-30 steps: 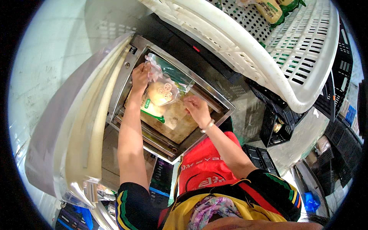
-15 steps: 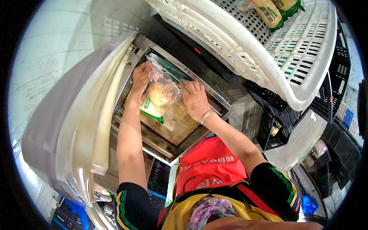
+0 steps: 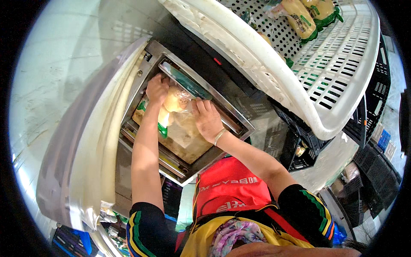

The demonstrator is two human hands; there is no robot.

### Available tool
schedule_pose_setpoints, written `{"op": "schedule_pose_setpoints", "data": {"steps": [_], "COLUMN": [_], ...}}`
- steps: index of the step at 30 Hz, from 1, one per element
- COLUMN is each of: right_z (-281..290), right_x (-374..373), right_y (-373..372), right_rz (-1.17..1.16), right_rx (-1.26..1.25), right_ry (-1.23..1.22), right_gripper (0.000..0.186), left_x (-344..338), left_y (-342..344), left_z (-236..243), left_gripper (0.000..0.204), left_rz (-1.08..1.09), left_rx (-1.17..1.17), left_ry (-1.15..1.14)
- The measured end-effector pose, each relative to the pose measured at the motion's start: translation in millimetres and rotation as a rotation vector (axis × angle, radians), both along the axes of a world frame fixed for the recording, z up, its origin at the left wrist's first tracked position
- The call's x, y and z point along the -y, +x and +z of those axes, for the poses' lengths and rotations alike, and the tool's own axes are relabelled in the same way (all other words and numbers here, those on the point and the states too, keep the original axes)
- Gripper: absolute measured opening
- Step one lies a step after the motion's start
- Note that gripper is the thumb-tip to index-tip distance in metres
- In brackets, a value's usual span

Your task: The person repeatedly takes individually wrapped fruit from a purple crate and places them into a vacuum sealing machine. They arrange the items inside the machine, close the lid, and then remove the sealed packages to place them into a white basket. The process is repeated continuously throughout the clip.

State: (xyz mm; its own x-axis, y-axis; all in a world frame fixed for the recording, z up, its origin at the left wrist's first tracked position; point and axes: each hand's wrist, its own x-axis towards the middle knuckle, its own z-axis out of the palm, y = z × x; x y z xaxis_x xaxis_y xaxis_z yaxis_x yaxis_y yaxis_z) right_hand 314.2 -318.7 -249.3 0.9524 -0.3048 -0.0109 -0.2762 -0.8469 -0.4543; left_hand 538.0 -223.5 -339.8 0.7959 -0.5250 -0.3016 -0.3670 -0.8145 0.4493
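Note:
My left hand (image 3: 156,90) is closed on the top left of a clear plastic bag with pale yellow food (image 3: 173,100) and light patterned rounds inside. It lies in an open steel chamber (image 3: 139,74) on a stained plate (image 3: 186,141), along the chamber's upper strip. Yellow packaging (image 3: 164,120) with green edges shows under or beside it, partly hidden by my left arm. My right hand (image 3: 205,118) has bent fingers pressed together on the bag's right edge, beside the food. My fingertips are partly hidden in the wrinkled plastic.
A white perforated basket (image 3: 325,88) with yellow-and-green packages (image 3: 302,23) overhangs the upper right. A tall padded lid or cover (image 3: 81,141) with translucent layers stands along the chamber's left. Black crates (image 3: 295,145) stand at the right, below the basket. A pale wall (image 3: 47,77) fills the far left.
The bag's top has moved lower into the chamber under my left hand. My right hand came onto the bag's right side from lower right, then shifted left and down with it.

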Motion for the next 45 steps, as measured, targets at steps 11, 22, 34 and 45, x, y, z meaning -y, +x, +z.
{"op": "schedule_pose_setpoints", "data": {"steps": [11,22,34,45], "right_z": [10,6,18,-1], "right_x": [10,46,53,68], "right_y": [-3,-18,-18,-22], "right_rz": [0.000,0.155,0.322,0.322], "right_rx": [0.026,0.056,0.000,-0.014], "right_ry": [0.196,0.079,0.012,0.376], "right_gripper": [0.044,0.038,0.037,0.042], "left_x": [24,34,9,-56], "left_y": [-10,-76,-178,-131], "left_z": [13,88,94,444], "left_gripper": [0.016,0.026,0.042,0.020], "left_rz": [0.267,-0.065,-0.315,0.202], "left_rx": [-0.600,0.489,0.342,1.212], "left_ry": [-0.590,-0.017,0.189,-0.067]}}
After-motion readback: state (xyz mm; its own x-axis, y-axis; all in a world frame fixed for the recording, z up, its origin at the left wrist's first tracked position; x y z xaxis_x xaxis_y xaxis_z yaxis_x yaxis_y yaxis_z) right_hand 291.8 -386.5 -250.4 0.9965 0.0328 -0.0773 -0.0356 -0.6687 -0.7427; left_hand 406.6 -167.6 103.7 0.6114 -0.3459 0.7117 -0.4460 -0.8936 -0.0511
